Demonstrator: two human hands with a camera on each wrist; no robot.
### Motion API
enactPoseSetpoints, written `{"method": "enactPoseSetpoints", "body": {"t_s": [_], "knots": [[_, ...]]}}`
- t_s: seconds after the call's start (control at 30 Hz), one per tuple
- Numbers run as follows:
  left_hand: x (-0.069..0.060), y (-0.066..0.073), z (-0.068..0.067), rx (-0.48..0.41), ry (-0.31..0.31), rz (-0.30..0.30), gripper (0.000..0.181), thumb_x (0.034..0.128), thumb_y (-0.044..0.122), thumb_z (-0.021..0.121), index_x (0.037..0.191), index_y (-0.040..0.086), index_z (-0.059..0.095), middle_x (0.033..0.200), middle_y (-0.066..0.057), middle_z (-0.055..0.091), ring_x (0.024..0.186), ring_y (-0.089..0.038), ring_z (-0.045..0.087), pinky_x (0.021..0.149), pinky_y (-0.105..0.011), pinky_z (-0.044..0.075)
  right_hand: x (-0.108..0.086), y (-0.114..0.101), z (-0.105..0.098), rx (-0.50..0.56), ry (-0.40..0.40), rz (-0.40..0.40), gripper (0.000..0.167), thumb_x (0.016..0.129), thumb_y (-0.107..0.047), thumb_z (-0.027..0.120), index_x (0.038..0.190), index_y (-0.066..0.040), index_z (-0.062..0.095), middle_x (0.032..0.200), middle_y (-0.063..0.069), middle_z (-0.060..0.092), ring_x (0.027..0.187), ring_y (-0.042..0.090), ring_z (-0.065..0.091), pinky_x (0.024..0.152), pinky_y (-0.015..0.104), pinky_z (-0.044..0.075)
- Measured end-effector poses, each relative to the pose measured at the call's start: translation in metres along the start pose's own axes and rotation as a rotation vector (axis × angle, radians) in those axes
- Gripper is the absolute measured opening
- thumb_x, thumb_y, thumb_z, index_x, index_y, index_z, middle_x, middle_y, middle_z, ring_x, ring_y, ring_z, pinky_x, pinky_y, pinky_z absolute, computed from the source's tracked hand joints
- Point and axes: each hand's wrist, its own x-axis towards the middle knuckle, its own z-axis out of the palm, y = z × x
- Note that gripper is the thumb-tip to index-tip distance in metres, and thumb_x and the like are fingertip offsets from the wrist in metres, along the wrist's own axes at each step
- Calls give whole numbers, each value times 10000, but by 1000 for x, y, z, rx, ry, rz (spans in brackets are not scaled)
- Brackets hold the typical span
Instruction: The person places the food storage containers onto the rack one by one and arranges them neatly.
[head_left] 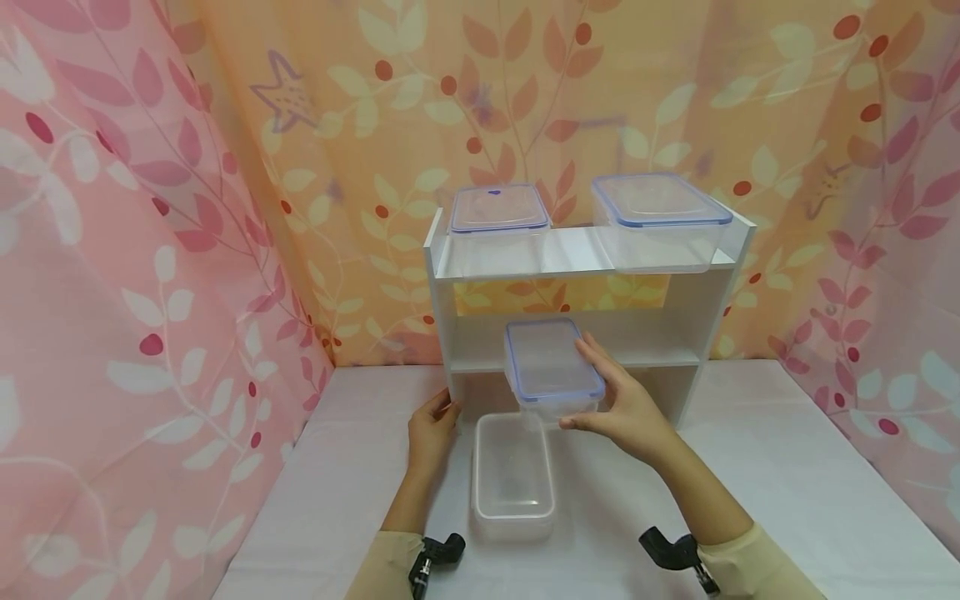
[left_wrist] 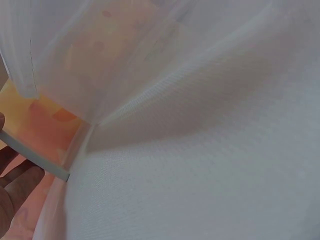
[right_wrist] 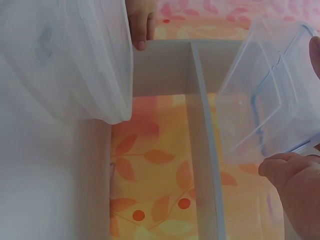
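Observation:
My right hand [head_left: 633, 417] grips a clear plastic food container with a blue-rimmed lid [head_left: 555, 362], thumb at its near edge and fingers along its right side. The container is tilted in front of the middle board of a white shelf unit [head_left: 480, 337]. In the right wrist view its clear wall [right_wrist: 250, 105] shows beside the shelf board. My left hand [head_left: 433, 433] holds the lower left side panel of the shelf, and the left wrist view has the panel's edge [left_wrist: 37, 157] between thumb and fingers. Below the held container, a lidless clear container [head_left: 513, 471] stands on the table.
On the top shelf stand two more lidded containers, a smaller one [head_left: 498, 229] at left and a larger one [head_left: 660, 221] at right. A white cloth [head_left: 765, 467] covers the table. Patterned curtains [head_left: 360, 208] hang behind and at both sides.

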Motion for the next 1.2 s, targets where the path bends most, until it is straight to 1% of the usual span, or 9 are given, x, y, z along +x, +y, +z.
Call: {"method": "enactPoseSetpoints", "body": {"t_s": [0.23, 0.37, 0.47, 0.57, 0.6, 0.73, 0.83, 1.0, 1.2], "knots": [[0, -1, 0, -1, 6, 9, 405, 963, 169, 735, 1337, 27, 673, 1274, -150, 712, 1078, -263, 727, 802, -234, 575, 12, -1, 3, -25, 4, 8, 1135, 726, -236, 950, 1636, -190, 273, 1732, 37, 85, 1570, 308, 154, 1033, 132, 395], [-1, -1, 0, -11, 0, 6, 406, 965, 166, 733, 1343, 33, 670, 1279, -160, 707, 1083, -266, 726, 805, -243, 580, 20, -1, 5, -3, 11, 13, 1136, 718, -213, 956, 1632, -186, 283, 1732, 22, 85, 1575, 294, 139, 1012, 120, 413], [-2, 0, 0, -20, -7, 8, 402, 971, 164, 725, 1348, 39, 668, 1290, -187, 695, 1089, -277, 724, 812, -258, 587, 26, 0, 7, -2, 17, 17, 1138, 713, -203, 959, 1631, -181, 287, 1731, 14, 90, 1579, 290, 135, 1080, 231, 417], [-2, 0, 0, -20, -9, 9, 396, 975, 162, 718, 1350, 45, 667, 1296, -199, 689, 1092, -283, 722, 821, -274, 593, 32, 1, 9, -12, 21, 20, 1147, 709, -212, 962, 1632, -175, 282, 1730, -9, 96, 1582, 261, 128, 1131, 364, 375], [-2, 0, 0, -18, -8, 6, 398, 975, 168, 719, 1350, 46, 667, 1296, -190, 691, 1093, -280, 722, 824, -275, 593, 34, 1, 9, -16, 21, 17, 1150, 707, -216, 963, 1632, -171, 280, 1730, -10, 97, 1583, 248, 120, 1142, 378, 355], [-1, 0, 0, -12, -5, -4, 397, 974, 172, 721, 1348, 47, 670, 1293, -162, 700, 1092, -263, 723, 833, -285, 592, 43, 1, 11, -5, 16, -1, 1162, 707, -199, 961, 1635, -154, 262, 1721, -75, 85, 1585, 181, 85, 1146, 281, 344], [0, 0, 0, -15, -2, -5, 387, 973, 158, 721, 1343, 55, 675, 1286, -159, 705, 1086, -257, 725, 832, -295, 592, 49, 1, 11, 4, 13, -5, 1163, 713, -197, 956, 1638, -162, 252, 1712, -110, 74, 1585, 165, 73, 1151, 294, 343], [0, -3, 0, -14, 4, 3, 384, 969, 155, 726, 1338, 62, 681, 1266, -148, 715, 1075, -263, 728, 817, -304, 598, 57, 3, 13, 9, 21, 22, 1160, 714, -226, 959, 1639, -204, 259, 1720, -40, 90, 1584, 213, 98, 1158, 447, 355], [-3, 2, 2, -17, 9, -2, 399, 980, 126, 705, 1354, 1, 649, 1274, -149, 710, 1103, -318, 714, 832, -361, 601, 66, 7, 16, 13, 29, 21, 1158, 713, -208, 959, 1638, -199, 262, 1727, 38, 99, 1585, 244, 101, 1175, 503, 328]]}}
